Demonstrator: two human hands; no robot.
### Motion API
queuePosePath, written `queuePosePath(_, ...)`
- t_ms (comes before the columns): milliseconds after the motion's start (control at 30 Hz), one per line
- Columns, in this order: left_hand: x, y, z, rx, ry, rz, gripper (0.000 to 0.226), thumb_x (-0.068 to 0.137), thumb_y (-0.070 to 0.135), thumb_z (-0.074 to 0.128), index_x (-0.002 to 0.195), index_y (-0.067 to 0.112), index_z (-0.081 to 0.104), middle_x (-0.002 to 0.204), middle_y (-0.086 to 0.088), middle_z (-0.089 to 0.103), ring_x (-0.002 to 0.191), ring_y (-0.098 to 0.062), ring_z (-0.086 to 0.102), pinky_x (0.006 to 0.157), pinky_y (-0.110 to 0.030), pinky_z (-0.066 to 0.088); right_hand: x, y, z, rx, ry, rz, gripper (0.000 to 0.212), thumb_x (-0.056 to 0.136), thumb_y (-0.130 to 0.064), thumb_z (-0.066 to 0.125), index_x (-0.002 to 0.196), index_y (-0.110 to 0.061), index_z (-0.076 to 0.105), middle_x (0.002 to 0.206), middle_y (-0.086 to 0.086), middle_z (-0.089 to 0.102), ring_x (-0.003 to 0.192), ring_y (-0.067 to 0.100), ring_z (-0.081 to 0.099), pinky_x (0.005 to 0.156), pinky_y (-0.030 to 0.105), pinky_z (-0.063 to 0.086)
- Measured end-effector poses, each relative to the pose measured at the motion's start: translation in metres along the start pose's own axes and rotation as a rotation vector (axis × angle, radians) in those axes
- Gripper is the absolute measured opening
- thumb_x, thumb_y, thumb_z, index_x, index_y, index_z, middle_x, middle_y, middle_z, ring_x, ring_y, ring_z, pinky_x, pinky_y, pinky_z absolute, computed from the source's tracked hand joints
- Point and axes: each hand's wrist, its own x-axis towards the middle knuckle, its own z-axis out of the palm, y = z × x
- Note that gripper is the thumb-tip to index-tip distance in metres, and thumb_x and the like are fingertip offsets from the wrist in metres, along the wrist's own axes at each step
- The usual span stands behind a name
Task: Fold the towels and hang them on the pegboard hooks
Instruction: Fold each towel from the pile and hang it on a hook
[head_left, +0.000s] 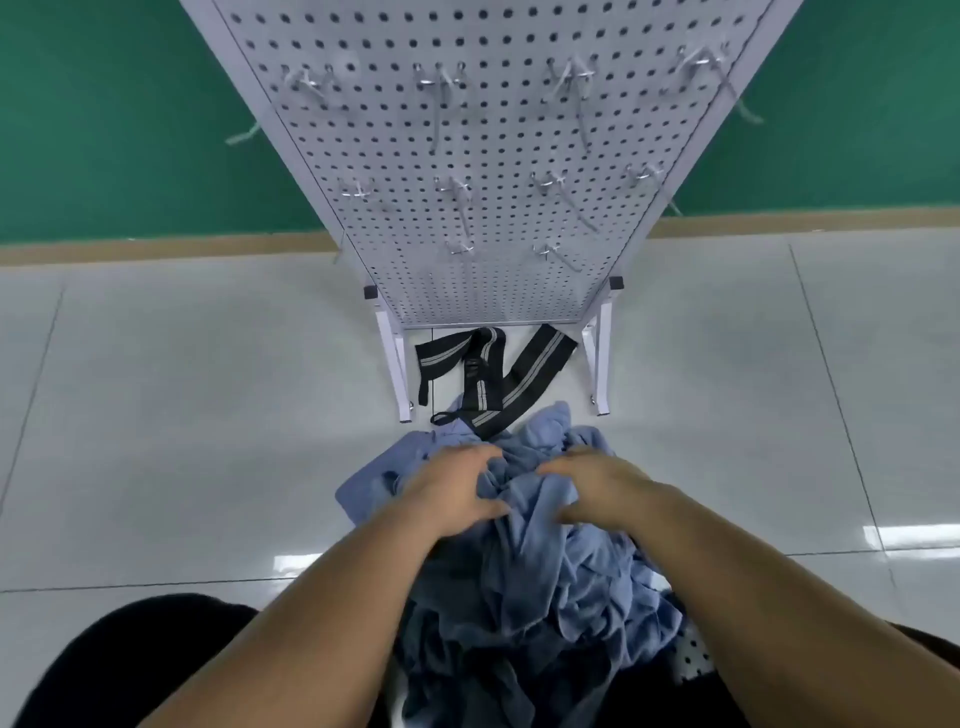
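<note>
A crumpled heap of blue towels (550, 582) lies in front of me, reaching from my lap down toward the floor. My left hand (452, 488) grips a bunch of the blue cloth near the top of the heap, fingers curled into the folds. My right hand (597, 486) holds the cloth just beside it, thumb and fingers pinching a ridge of fabric. A white pegboard (483, 156) on a stand rises straight ahead, with several bare metal hooks (447, 83) in rows.
A black strap with grey stripes (498, 374) lies on the pale tiled floor (182, 415) between the stand's white legs (395, 364). A green wall (104, 114) with a tan skirting runs behind. A white dotted cloth (693, 657) peeks out at the lower right.
</note>
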Motion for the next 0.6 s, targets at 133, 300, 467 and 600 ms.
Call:
queuePosePath(133, 0.028, -0.018, 0.017, -0.048, -0.069, 0.015, 0.069, 0.079, 0.043, 0.089, 0.139, 0.031, 0.057, 0.121, 0.008, 0.066, 0.107, -0.014, 0.065, 0.094, -0.035, 0.055, 0.035, 0.000, 0.018, -0.082, -0.034, -0.015, 0.054, 0.075, -0.042, 0.080, 0.124, -0.056, 0.062, 0.119, -0.010, 0.049, 0.101, 0.019, 0.063, 0.079, 0.040, 0.061)
queuePosePath(300, 0.053, -0.037, 0.030, -0.133, 0.010, -0.026, 0.062, 0.069, 0.044, 0.095, 0.122, 0.034, 0.065, 0.096, 0.012, 0.071, 0.091, -0.009, 0.069, 0.092, -0.038, 0.058, 0.051, -0.013, 0.018, -0.257, 0.000, 0.011, 0.018, 0.084, -0.027, 0.076, 0.101, -0.035, 0.076, 0.088, -0.009, 0.062, 0.088, 0.023, 0.066, 0.085, 0.038, 0.062)
queuePosePath(467, 0.028, -0.019, 0.022, -0.159, 0.023, 0.019, 0.057, 0.073, 0.043, 0.093, 0.121, 0.033, 0.065, 0.104, 0.008, 0.069, 0.094, -0.009, 0.068, 0.082, -0.026, 0.053, 0.030, -0.017, 0.014, -0.261, 0.173, -0.026, 0.005, 0.091, -0.030, 0.072, 0.096, -0.030, 0.073, 0.097, -0.004, 0.060, 0.090, 0.020, 0.061, 0.081, 0.032, 0.056)
queuePosePath(600, 0.015, -0.016, 0.019, -0.258, 0.099, 0.032, 0.034, 0.074, 0.044, 0.092, 0.099, 0.029, 0.075, 0.095, 0.007, 0.074, 0.085, -0.008, 0.070, 0.082, -0.028, 0.059, 0.016, -0.015, 0.008, -0.074, 0.376, -0.127, 0.011, 0.089, -0.031, 0.072, 0.080, -0.034, 0.068, 0.101, -0.008, 0.057, 0.094, 0.018, 0.060, 0.083, 0.040, 0.056)
